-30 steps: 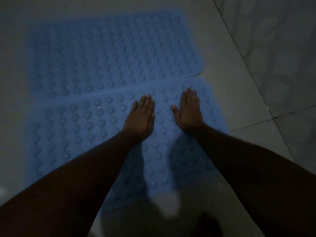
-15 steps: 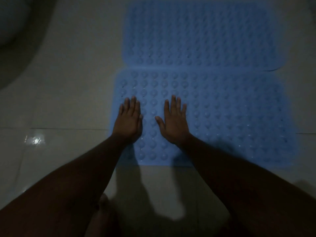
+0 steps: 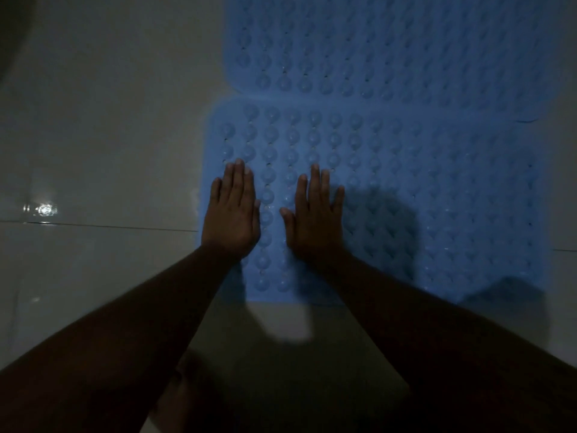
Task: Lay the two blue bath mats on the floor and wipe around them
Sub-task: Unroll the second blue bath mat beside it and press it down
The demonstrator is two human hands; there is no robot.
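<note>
Beneath both flat palms lies the near blue studded rubber bath mat (image 3: 406,189), flush against the far blue studded mat (image 3: 390,45) on the pale tiled floor (image 3: 109,135). Left hand (image 3: 232,214) and right hand (image 3: 315,217) press down, fingers spread, grasping nothing. Mat appears limp and grippy; lift by an edge.

Near mat (image 3: 421,182) on floor (image 3: 109,135), far mat (image 3: 390,42) touching behind; 2 hands flat on near mat's left end.
</note>
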